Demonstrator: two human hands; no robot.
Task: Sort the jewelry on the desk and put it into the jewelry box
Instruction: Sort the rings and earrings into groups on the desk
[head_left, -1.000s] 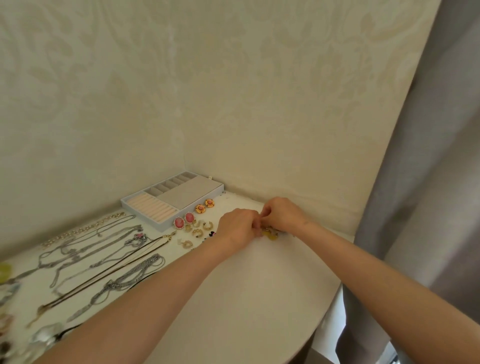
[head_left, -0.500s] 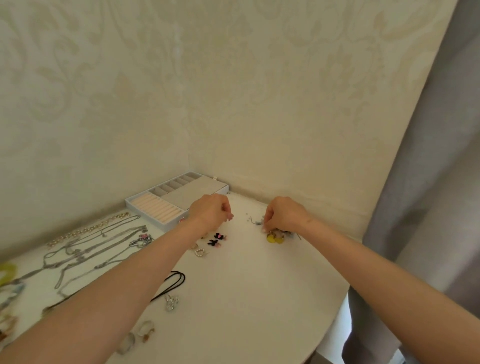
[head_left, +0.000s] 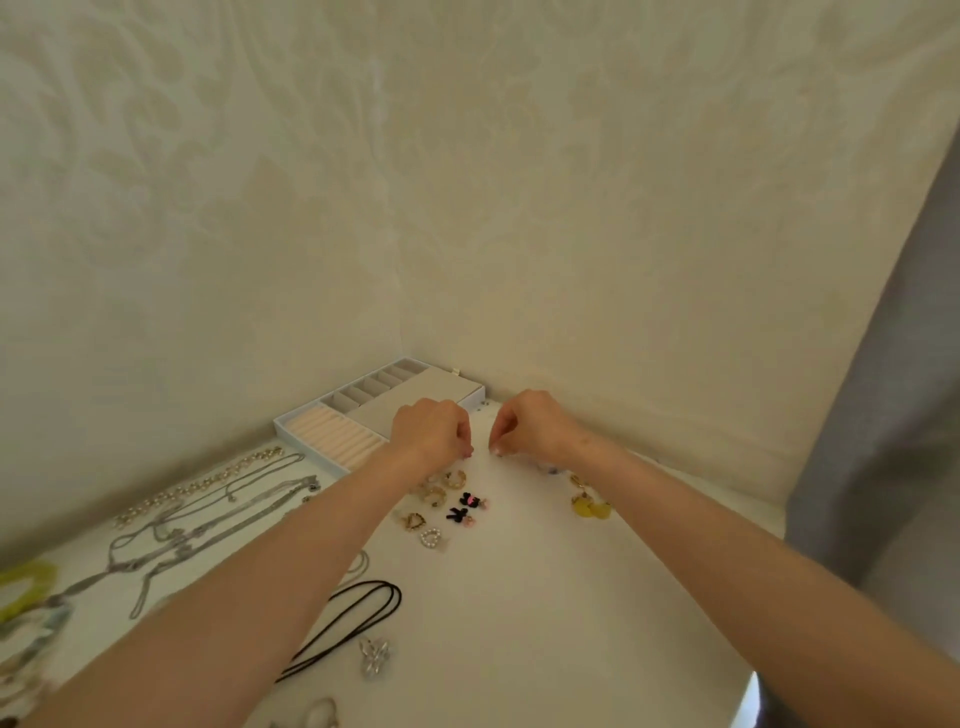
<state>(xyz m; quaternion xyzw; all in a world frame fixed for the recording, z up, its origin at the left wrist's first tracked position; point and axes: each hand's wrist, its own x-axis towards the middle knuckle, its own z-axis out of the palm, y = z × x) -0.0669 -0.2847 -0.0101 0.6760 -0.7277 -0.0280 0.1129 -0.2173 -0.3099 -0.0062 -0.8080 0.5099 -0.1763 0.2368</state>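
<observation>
Head view, left hand (head_left: 431, 431) overlapping jewelry box (head_left: 332, 435)

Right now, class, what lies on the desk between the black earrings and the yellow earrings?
Nothing: in the head view the desk is bare between the black earrings and the yellow earrings.

Jewelry box (head_left: 332, 434): one. Black bow earrings (head_left: 470, 500): two. Yellow earrings (head_left: 591, 509): two. Gold rings (head_left: 454, 478): at least three. Pearl heart-shaped piece (head_left: 431, 538): one. Black cord necklace (head_left: 397, 595): one. Clear crystal piece (head_left: 374, 657): one. Silver chain necklaces (head_left: 179, 540): several, overlapping; exact count cannot be determined.
</observation>
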